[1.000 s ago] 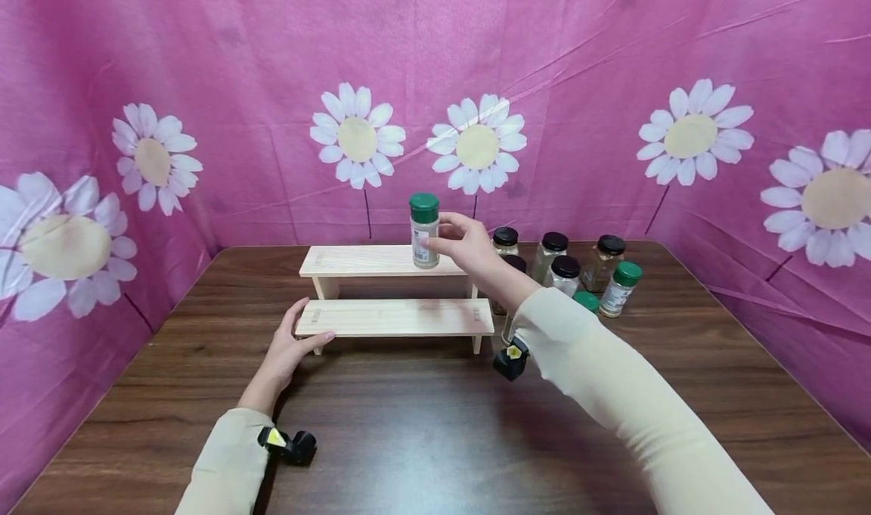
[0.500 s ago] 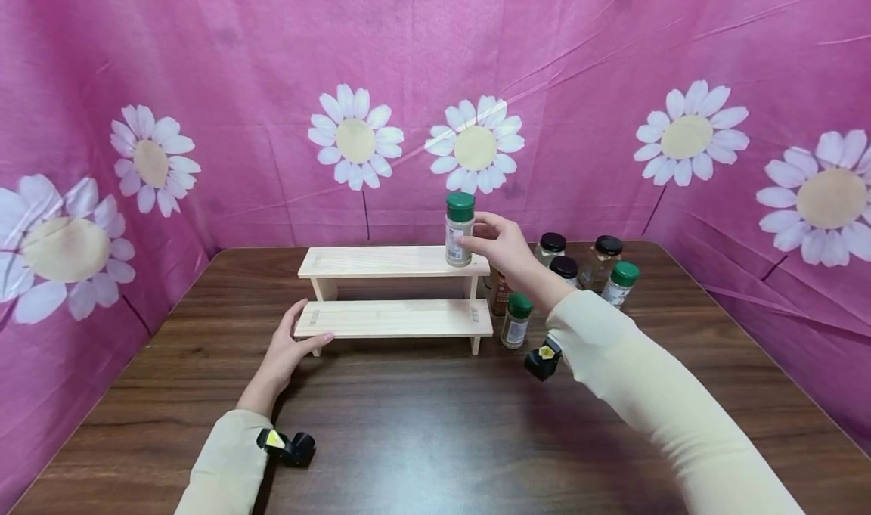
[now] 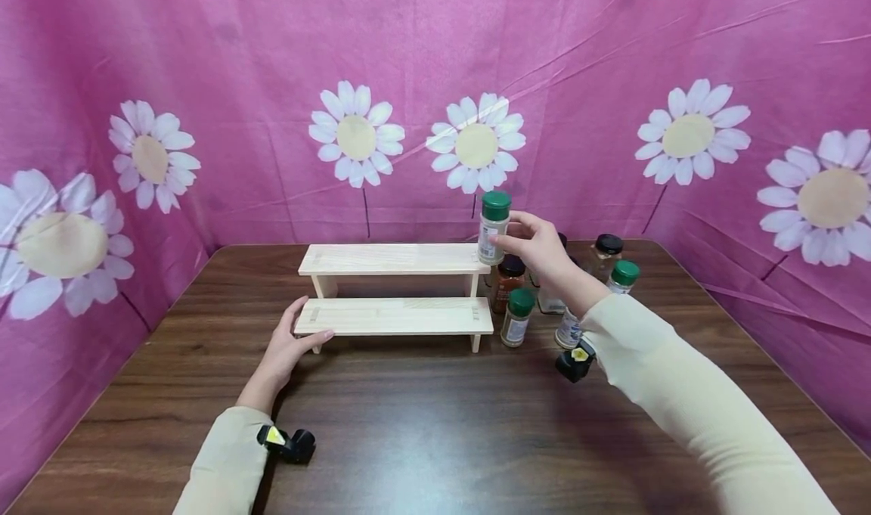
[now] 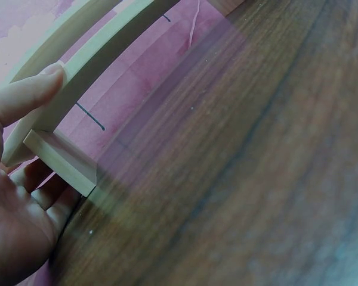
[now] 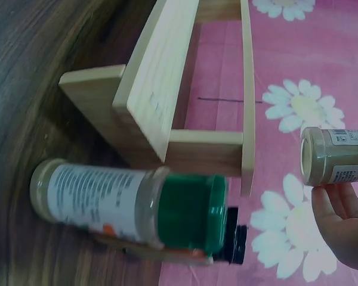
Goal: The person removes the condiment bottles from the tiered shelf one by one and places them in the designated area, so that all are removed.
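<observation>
My right hand (image 3: pixel 544 254) holds a green-capped spice jar (image 3: pixel 494 229) upright between thumb and fingers, by the right end of the two-tier wooden rack's upper shelf (image 3: pixel 395 259). In the right wrist view the jar's base (image 5: pixel 310 157) shows apart from the rack, with the cap out of frame. My left hand (image 3: pixel 282 349) grips the left end of the lower shelf (image 3: pixel 395 316). Its thumb (image 4: pixel 39 89) lies on the front edge, and the other fingers reach round behind the leg (image 4: pixel 65 164).
Right of the rack stand a green-capped jar (image 3: pixel 516 318), a black-capped jar of reddish spice (image 3: pixel 506 282) and several more jars, partly hidden by my right arm. A flowered pink cloth (image 3: pixel 578 61) hangs behind the wooden table (image 3: pixel 408 432).
My right hand has carried the green-capped spice jar rightward, from over the upper shelf's middle to its right end. The left hand and the rack stay in place.
</observation>
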`<act>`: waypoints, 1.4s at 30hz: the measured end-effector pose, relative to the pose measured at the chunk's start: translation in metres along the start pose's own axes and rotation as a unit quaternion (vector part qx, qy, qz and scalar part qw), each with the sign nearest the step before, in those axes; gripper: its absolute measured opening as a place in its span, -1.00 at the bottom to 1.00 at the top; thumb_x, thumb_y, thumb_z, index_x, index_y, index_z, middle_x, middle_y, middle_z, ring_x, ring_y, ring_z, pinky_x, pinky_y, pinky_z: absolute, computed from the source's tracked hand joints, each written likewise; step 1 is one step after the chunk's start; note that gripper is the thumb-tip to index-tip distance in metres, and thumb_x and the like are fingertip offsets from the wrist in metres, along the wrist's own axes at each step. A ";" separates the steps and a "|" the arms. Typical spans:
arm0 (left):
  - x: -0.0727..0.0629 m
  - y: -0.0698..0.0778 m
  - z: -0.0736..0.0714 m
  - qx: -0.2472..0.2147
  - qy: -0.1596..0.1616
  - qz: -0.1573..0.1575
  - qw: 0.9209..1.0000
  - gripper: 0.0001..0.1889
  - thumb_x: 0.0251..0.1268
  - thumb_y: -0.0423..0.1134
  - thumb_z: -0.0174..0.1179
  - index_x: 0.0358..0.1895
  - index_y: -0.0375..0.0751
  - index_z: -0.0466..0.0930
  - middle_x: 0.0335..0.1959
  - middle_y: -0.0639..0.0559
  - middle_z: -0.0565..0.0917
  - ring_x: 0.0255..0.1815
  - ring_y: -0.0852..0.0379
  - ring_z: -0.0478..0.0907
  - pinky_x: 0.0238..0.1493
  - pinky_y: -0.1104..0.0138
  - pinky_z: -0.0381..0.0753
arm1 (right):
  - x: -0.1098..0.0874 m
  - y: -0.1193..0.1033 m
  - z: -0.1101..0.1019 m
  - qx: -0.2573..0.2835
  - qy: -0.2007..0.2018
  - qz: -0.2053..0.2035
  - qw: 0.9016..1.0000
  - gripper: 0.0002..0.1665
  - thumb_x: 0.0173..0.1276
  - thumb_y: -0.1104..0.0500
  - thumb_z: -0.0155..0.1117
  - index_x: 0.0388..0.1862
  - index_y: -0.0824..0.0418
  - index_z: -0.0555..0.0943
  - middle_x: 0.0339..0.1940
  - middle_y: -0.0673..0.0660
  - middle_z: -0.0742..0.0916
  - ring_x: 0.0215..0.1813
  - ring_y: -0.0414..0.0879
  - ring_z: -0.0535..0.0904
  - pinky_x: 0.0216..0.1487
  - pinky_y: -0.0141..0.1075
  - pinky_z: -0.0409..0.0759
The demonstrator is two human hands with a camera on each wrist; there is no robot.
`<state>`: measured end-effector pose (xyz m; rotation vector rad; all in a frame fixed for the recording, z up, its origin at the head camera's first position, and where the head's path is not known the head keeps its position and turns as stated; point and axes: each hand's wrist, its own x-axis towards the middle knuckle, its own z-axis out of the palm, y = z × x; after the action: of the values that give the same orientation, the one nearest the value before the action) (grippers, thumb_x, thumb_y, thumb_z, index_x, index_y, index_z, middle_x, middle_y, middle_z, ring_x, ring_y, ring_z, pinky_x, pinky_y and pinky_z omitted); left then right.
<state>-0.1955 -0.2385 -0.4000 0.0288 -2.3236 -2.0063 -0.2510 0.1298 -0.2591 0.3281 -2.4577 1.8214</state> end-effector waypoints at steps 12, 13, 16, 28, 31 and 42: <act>0.000 0.001 0.000 -0.004 -0.001 0.000 1.000 -0.13 -0.03 -0.40 0.22 0.32 -0.21 -0.16 0.22 -0.16 0.10 0.12 0.04 0.10 0.13 0.25 0.00 | -0.010 0.004 -0.030 -0.006 0.018 0.010 1.000 -0.41 0.13 0.11 0.22 0.13 0.28 0.33 0.02 0.30 0.46 0.04 0.06 0.34 0.03 -0.05 0.28; 0.000 0.001 0.000 -0.004 -0.002 -0.002 1.000 -0.13 -0.03 -0.40 0.22 0.32 -0.21 -0.16 0.22 -0.17 0.10 0.12 0.03 0.10 0.13 0.24 0.00 | -0.010 0.005 -0.032 -0.006 0.020 0.009 1.000 -0.41 0.13 0.11 0.22 0.12 0.28 0.33 0.01 0.30 0.46 0.03 0.04 0.35 0.03 -0.06 0.29; -0.001 0.002 0.000 -0.002 -0.001 -0.004 1.000 -0.12 -0.03 -0.39 0.23 0.32 -0.20 -0.16 0.22 -0.17 0.10 0.12 0.02 0.10 0.13 0.23 -0.01 | -0.011 0.009 -0.041 -0.002 0.025 0.009 1.000 -0.41 0.12 0.08 0.24 0.10 0.26 0.35 -0.02 0.24 0.48 0.00 -0.02 0.36 0.02 -0.07 0.30; 0.000 0.001 0.001 -0.002 -0.003 0.002 1.000 -0.13 -0.04 -0.40 0.23 0.32 -0.22 -0.15 0.20 -0.17 0.12 0.10 0.04 0.12 0.11 0.27 0.03 | -0.023 0.017 -0.069 0.055 0.059 0.001 0.997 -0.66 0.06 0.15 0.30 -0.15 0.04 0.49 -0.31 -0.07 0.57 -0.23 -0.23 0.46 -0.22 -0.43 0.44; 0.000 0.001 0.001 -0.003 -0.003 0.002 1.000 -0.13 -0.04 -0.40 0.23 0.32 -0.22 -0.15 0.20 -0.17 0.12 0.09 0.04 0.13 0.09 0.29 0.05 | -0.026 0.018 -0.076 0.087 0.066 -0.003 0.994 -0.69 0.04 0.20 0.31 -0.20 0.02 0.51 -0.35 -0.07 0.58 -0.25 -0.24 0.46 -0.27 -0.48 0.45; 0.001 0.001 0.001 -0.004 -0.004 0.003 1.000 -0.12 -0.05 -0.40 0.23 0.32 -0.22 -0.15 0.20 -0.17 0.12 0.09 0.04 0.12 0.10 0.29 0.05 | -0.040 0.029 -0.100 0.159 0.075 -0.006 0.984 -0.70 0.03 0.31 0.29 -0.24 0.03 0.53 -0.38 -0.06 0.59 -0.28 -0.29 0.48 -0.28 -0.50 0.46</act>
<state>-0.1960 -0.2371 -0.3989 0.0123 -2.3184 -2.0164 -0.2257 0.2384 -0.2633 0.2114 -2.0626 2.1469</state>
